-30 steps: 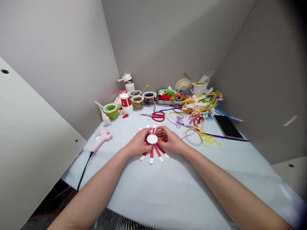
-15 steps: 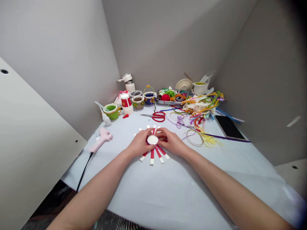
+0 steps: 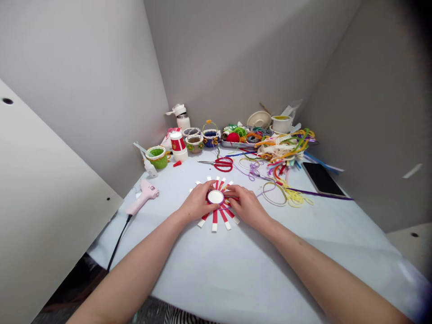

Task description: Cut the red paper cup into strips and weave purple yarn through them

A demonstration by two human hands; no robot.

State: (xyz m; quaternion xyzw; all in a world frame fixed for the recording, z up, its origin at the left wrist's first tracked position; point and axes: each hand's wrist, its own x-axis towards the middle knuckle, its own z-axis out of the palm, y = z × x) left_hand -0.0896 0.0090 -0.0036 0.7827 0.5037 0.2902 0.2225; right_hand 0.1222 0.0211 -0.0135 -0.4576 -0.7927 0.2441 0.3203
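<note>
A flattened paper cup (image 3: 215,197) lies on the table, its round white base in the middle and red-and-white strips fanned out all round. My left hand (image 3: 197,203) rests on its left side, fingers curled against the base. My right hand (image 3: 245,205) lies on the right side, fingertips pressed on the strips beside the base. Both hands pinch at the cup; what passes between the fingertips is too small to make out.
Red scissors (image 3: 219,164) lie just behind the cup. A pink glue gun (image 3: 142,195) with a black cord sits at the left. Small decorated cups (image 3: 157,156), a tray of cords (image 3: 241,135) and a heap of coloured strings (image 3: 283,150) crowd the back. A phone (image 3: 321,179) lies at the right.
My right hand has slid slightly down and right along the strips; more strips now show behind the base. The left hand has barely moved.
</note>
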